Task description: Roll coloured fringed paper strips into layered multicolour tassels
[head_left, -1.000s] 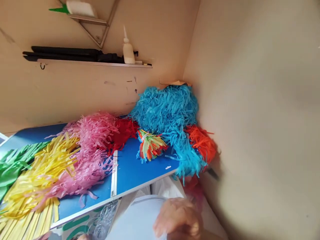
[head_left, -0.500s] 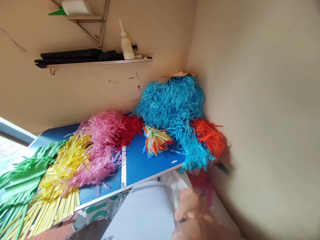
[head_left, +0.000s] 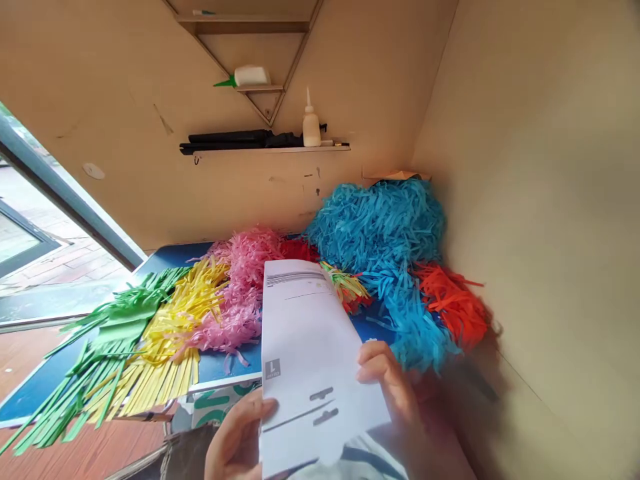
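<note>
We now have white printed pkg (head_left: 310, 320) raised, L hand (head_left: 234, 433) & R hand (head_left: 395, 381) gripping opp. sides, prob. steadier; mixed-colour bundle (head_left: 351, 288) beyond now part-hidden.

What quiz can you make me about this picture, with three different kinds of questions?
1. True or false: the left hand and the right hand both touch the white card.

2. What colour is the biggest heap of strips?
A yellow
B blue
C green

3. Fill the gap: on the long shelf, the bottle stands ____.

Key: 1 true; 2 B; 3 upright.
</note>
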Demonstrator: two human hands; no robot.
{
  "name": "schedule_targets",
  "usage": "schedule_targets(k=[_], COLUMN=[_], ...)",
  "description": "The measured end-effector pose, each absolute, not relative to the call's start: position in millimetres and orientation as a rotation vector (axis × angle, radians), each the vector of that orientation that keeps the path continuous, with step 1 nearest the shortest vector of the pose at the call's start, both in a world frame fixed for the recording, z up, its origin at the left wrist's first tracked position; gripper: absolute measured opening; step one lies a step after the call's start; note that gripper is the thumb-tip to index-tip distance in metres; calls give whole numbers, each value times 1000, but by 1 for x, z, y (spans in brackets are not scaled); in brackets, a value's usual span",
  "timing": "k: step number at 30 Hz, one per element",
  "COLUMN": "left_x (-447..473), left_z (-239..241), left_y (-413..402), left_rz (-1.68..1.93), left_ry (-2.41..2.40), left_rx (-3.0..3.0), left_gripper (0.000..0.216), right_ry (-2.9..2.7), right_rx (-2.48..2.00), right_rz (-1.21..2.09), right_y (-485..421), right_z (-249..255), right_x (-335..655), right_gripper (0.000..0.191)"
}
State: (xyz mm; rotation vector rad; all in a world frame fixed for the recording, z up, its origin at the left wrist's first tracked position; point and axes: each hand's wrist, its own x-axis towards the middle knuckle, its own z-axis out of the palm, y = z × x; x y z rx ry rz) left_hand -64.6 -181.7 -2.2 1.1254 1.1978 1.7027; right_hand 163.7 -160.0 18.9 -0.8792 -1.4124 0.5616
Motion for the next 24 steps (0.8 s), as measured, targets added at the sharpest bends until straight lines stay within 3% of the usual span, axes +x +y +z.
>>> schedule_targets(k=[4,12,18,24], left_x=[-63,-50,-39,-40], left_z=[-26,-63,-79,-100], left_y=[-164,-159,-163,-172], left_rz=[1654,1582,1526,1491], left_ry=[1223,1413,1482,1371], left_rx=[1163,1095,1159,1317], left_gripper=[39,23,13,9], right_ry=[-1275,-1047,-716,-390], right_rx=[-956,-1108,-1362,-1327], right_rz=[666,870,1064,1301], right_y=[-152,-155,-161,-160], right_z=[-25,-63,-76,-76], right_x=[153,143,129,118], right_gripper=[49,34,39,48])
